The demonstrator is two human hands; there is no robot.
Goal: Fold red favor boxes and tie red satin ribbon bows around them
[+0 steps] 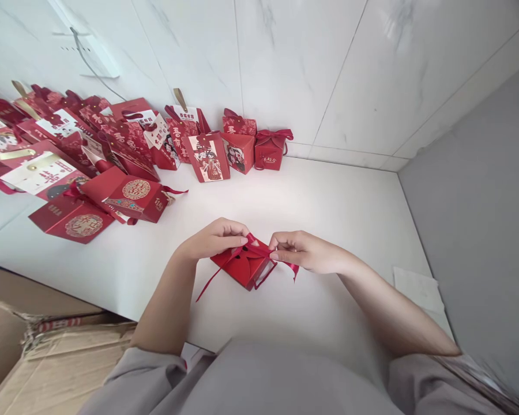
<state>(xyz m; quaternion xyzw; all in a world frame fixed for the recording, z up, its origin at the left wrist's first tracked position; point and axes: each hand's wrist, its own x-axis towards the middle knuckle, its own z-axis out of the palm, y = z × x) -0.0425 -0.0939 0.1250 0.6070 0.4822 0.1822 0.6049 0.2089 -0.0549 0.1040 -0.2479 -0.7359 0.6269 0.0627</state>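
A small red gift box (237,268) sits on the white table in front of me, its top flaps folded together. A dark red ribbon (259,249) crosses over the top, with one loose tail trailing to the lower left and another hanging off on the right. My left hand (223,235) pinches the ribbon at the upper left of the box. On the right side, my right hand (300,251) grips the ribbon between thumb and fingers. The exact shape of the ribbon between the fingertips is partly hidden.
Many red gift boxes crowd the table's left and back, including a tipped box (138,193) and a ribbon-tied box (269,151) by the tiled wall (285,69). A cardboard box (64,357) is at lower left. White paper (417,288) lies near the right edge.
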